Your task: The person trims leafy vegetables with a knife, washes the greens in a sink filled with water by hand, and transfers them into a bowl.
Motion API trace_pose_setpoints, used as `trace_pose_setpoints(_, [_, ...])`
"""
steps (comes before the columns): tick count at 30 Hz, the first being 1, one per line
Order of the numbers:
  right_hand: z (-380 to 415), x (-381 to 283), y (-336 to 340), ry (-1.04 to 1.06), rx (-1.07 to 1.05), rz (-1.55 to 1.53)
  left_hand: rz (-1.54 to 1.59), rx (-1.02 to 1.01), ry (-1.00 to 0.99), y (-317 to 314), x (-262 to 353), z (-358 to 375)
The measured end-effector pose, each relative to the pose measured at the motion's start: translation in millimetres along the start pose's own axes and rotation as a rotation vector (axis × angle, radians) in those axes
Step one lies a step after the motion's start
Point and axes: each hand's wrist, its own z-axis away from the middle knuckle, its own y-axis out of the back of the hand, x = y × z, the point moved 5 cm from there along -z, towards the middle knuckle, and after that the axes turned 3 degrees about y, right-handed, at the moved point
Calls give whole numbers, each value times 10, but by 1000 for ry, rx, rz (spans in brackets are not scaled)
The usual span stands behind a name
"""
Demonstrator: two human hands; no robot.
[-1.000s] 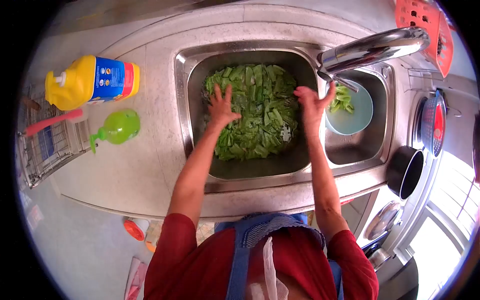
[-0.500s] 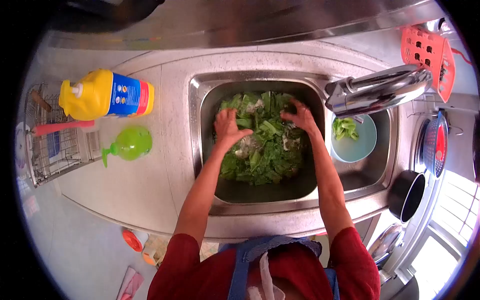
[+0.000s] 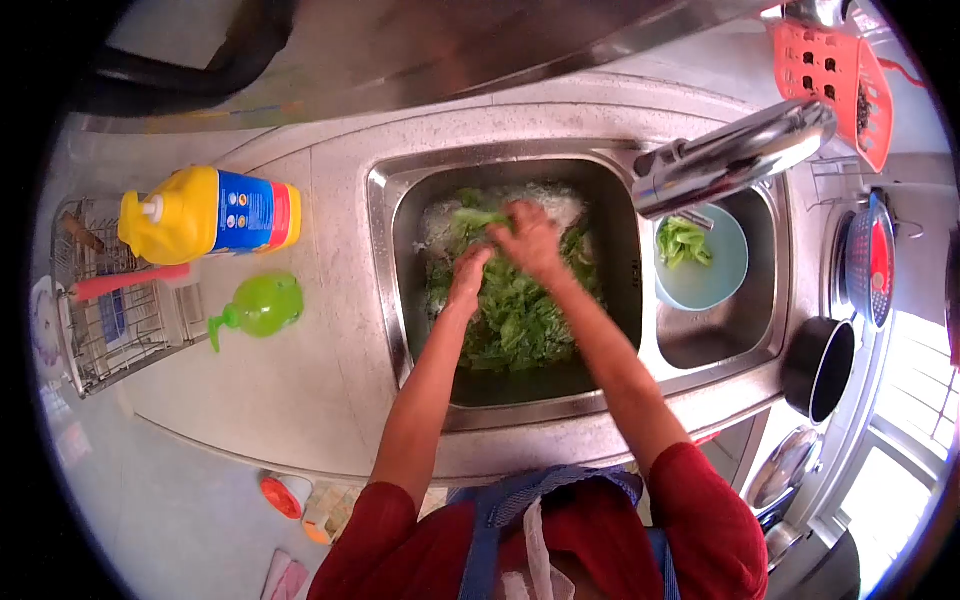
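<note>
Chopped leafy greens (image 3: 520, 325) float in water in the large steel sink basin (image 3: 620, 375). My left hand (image 3: 468, 277) is edge-on at the left of the leaves, its fingers stretched out and partly lost among them. Close beside it, my right hand (image 3: 532, 240) reaches over the middle of the greens with fingers apart, slightly blurred. A paler green leaf piece (image 3: 478, 217) lies by the right fingertips; whether it is touched cannot be told. Foamy, stirred water (image 3: 560, 200) shows along the basin's far side.
A chrome faucet (image 3: 735, 160) reaches over the divider. The smaller basin holds a light blue bowl (image 3: 715, 285) with cut green pieces (image 3: 683, 242). On the left counter stand a yellow jug (image 3: 180, 215) and a green pump bottle (image 3: 265, 305), beside a wire rack (image 3: 125, 340).
My hands have come together from both sides of the basin, the right one moving left over the greens. The leaves have shifted, and foamy water now shows at the far side.
</note>
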Motion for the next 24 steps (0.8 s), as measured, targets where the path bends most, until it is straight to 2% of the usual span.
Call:
trace_pose_setpoints(1, [-12,283,80,-88,38,35,-43,-202,-162,16,72,49])
trace_pose_setpoints(2, [79,509,165,-88,102,269,-49,-204,-157,100,17,91])
trace_pose_setpoints(3, [209,688,230,-186,74,231,-307,-39,-234,229,-34,143])
trace_pose_setpoints(4, [373,683,163,-189,72,232,-562,128,-310,310,-77,209])
trace_pose_setpoints(5, [587,745,13,-252,22,140,-483,118,-107,330,-216,228])
trace_pose_setpoints(6, [742,805,-105,-310,-21,49,-481,115,-116,270,-256,207])
trace_pose_setpoints(8, [859,683,-497,-357,-329,-331,-175,54,136,77,-460,122])
trace_pose_setpoints(9, [880,530,-454,-359,-326,-332,-10,29,94,-12,-425,138])
trace_pose_setpoints(10, [927,384,-462,-494,-348,-745,-13,30,94,16,-569,-78])
trace_pose_setpoints(11, [927,344,-501,-553,-357,-959,149,-65,109,39,-876,-499])
trace_pose_setpoints(12, [931,315,-553,-623,-363,-1167,195,-92,80,71,-822,-522])
trace_pose_setpoints(13, [816,427,-712,-555,-376,-1248,241,-121,53,102,-755,-534])
trace_pose_setpoints(14, [799,436,-590,-503,-371,-1366,101,-94,8,77,-136,178])
trace_pose_setpoints(16, [767,424,-304,-400,-380,-1611,293,-185,0,121,-116,127])
trace_pose_setpoints(17, [745,533,-109,-308,-370,-1340,274,-211,-7,167,-38,210])
trace_pose_setpoints(18, [744,664,17,-216,-357,-1067,143,-69,-27,245,70,378])
trace_pose_setpoints(20, [767,958,258,-198,-29,-471,-174,48,-207,396,109,455])
trace_pose_setpoints(21, [926,1123,243,-269,80,-341,-174,48,-205,435,-93,384])
trace_pose_setpoints(22, [1069,1107,113,-267,78,-340,-300,146,-123,510,-474,204])
trace_pose_setpoints(24, [1456,1121,-313,-681,-180,-147,-380,202,149,446,-932,161])
